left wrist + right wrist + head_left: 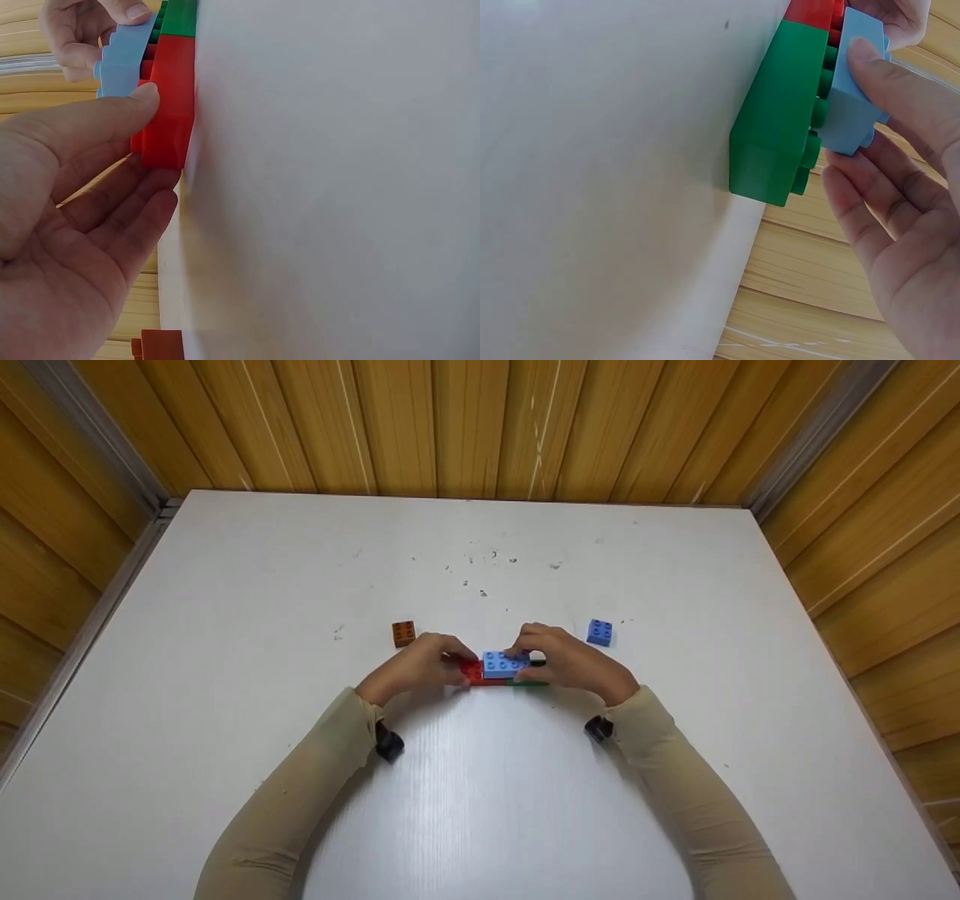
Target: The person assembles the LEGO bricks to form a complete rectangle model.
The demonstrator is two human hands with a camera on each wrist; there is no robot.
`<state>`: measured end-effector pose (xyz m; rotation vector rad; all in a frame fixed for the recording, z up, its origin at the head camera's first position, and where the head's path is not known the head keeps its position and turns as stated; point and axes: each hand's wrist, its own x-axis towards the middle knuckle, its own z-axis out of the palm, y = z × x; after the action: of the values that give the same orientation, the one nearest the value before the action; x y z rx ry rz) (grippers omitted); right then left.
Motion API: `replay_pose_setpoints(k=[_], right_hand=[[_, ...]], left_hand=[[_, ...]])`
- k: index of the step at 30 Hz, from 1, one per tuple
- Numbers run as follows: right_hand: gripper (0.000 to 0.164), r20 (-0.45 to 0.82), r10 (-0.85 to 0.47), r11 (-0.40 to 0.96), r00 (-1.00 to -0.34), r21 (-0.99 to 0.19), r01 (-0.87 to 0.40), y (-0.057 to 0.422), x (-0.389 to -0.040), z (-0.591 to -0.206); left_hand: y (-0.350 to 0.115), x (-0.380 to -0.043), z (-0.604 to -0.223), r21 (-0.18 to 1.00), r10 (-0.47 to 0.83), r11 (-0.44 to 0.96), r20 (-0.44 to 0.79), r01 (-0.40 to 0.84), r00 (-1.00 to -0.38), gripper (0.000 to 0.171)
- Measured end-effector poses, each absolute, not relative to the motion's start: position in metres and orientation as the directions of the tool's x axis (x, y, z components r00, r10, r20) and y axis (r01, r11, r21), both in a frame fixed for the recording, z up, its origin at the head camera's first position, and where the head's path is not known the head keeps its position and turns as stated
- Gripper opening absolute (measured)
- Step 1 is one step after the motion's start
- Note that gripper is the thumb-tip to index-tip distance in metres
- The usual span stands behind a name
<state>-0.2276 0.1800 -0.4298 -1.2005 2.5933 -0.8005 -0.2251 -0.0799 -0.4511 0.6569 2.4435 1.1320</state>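
Observation:
Near the middle of the table, a red brick (171, 112) and a green brick (780, 112) stand end to end, studs up. My left hand (420, 666) grips the red brick at its outer end, thumb on the near side. Over the seam between both bricks sits a light blue brick (501, 664), which my right hand (574, 661) holds between thumb and fingers. Studs of the green and red bricks show below the light blue one, which looks slightly tilted and not fully seated. The fingers partly hide the red brick in the head view.
An orange-brown brick (403, 634) lies just beyond my left hand. A darker blue brick (600, 632) lies beyond the right hand. The white table (480, 802) has small dark marks toward its back edge, where a wood-patterned wall (465, 427) rises.

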Motion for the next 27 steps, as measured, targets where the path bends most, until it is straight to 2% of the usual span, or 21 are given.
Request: replay_pose_setpoints(k=[10, 27], right_hand=[[0.027, 0.077, -0.744, 0.551, -0.664, -0.493, -0.674, 0.1736, -0.2243, -0.4256], [0.026, 0.051, -0.728, 0.558, -0.684, -0.535, -0.634, 0.1735, -0.2254, -0.4266]], left_hand=[[-0.0802, -0.2258, -0.452, 0.772, 0.576, 0.558, -0.094, 0.306, -0.812, 0.036], [-0.079, -0.2259, -0.4507, 0.772, 0.575, 0.566, -0.119, 0.289, -0.809, 0.036]])
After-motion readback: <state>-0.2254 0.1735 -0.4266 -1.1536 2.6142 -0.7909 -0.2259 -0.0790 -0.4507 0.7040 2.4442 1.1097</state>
